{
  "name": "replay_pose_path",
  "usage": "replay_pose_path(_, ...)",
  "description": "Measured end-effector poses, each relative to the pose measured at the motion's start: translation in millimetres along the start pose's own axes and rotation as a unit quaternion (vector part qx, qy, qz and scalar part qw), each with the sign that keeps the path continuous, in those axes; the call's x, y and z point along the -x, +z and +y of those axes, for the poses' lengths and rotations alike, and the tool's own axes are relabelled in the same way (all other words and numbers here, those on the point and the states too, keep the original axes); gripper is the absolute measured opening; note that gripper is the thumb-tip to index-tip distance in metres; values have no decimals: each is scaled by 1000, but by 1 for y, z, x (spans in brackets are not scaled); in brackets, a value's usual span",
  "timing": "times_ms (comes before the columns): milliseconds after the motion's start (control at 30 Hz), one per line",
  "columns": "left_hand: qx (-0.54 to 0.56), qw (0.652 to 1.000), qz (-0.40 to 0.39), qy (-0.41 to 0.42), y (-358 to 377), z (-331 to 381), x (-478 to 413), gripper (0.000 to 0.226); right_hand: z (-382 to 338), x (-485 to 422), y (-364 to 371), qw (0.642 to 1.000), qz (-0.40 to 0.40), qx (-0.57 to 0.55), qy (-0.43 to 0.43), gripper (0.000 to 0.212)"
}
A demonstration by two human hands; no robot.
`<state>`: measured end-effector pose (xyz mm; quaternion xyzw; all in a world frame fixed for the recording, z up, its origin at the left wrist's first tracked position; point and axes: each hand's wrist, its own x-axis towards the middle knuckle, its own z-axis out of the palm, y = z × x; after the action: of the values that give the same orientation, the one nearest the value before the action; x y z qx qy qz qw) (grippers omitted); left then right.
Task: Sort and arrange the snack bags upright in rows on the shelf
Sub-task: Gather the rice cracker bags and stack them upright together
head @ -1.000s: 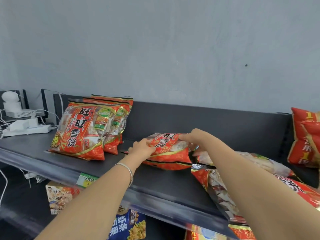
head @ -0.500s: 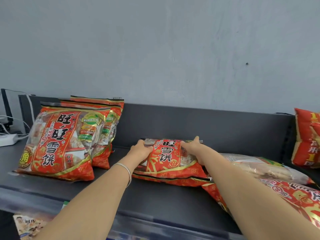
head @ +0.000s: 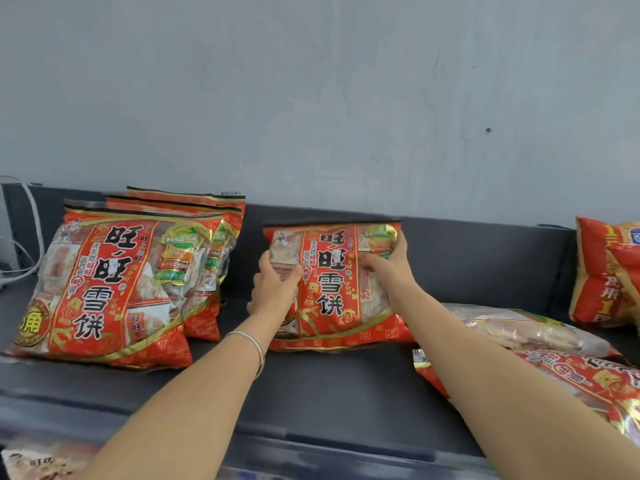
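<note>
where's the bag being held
Head view, middle of the shelf: the held snack bag stands upright between the standing row at left and flat bags at right.

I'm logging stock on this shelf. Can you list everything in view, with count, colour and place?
held rice-cracker bag: 1, red and gold, upright at shelf centre
standing rice-cracker bags: 3, red and gold, upright one behind another, shelf left
lying bags: 2, one showing a pale side, one red, flat on shelf right
far-right bags: at least 2, red and yellow, upright at right edge, cut off
shelf: 1, dark grey, spans the view
wall: 1, pale grey, behind the shelf
cables: white, far left
lower package: 1, blurred, bottom-left corner
bracelet: 1, silver, left wrist
left hand: grips the held bag's left edge
right hand: grips its right side
</note>
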<state>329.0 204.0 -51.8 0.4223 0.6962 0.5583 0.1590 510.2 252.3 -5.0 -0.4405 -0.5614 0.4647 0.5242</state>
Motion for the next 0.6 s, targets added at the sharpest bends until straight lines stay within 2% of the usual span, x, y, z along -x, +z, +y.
replay_pose_path(100,2,998,37,56,0,9,-4,86,-1,-3,3,999,1,4,-54,95)
replay_pose_path(300,-71,995,-22,68,15,-17,0,108,33,-3,12,998,-8,49,49,110)
replay_pose_path(367,-86,994,-21,64,20,-25,2,112,44,-5,15,996,7,55,73,101)
replay_pose_path(467,-84,994,-13,74,25,-30,2,112,49,-8,18,996,36,60,61,75)
replay_pose_path(600,-71,992,-25,103,30,-38,-1,105,52,-10,18,994,56,86,35,73)
